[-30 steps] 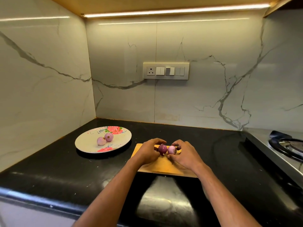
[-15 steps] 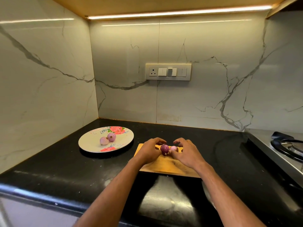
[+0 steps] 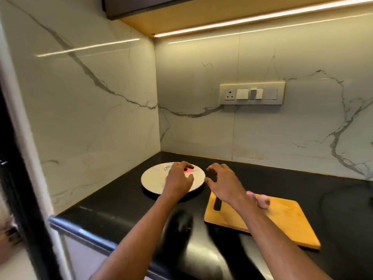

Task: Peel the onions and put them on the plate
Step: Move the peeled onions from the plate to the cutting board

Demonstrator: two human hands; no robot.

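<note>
Both hands have left the two onions (image 3: 260, 200) on the cutting board (image 3: 282, 221) and moved to the plate (image 3: 151, 178). The left hand (image 3: 178, 178) curls over it, grip unclear; the right hand (image 3: 223, 181) hovers with loose, empty fingers. It seems the plate gets repositioned before peeling continues

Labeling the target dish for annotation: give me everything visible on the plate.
The plate is round, shallow and off-white, ceramic by its look, with a red floral print near its far rim and small dark markings beside it. It lies flat on the black countertop, in the corner left of the wooden cutting board and apart from it. The left hand hovers over its right half, hiding what lies there; contact cannot be told.
</note>
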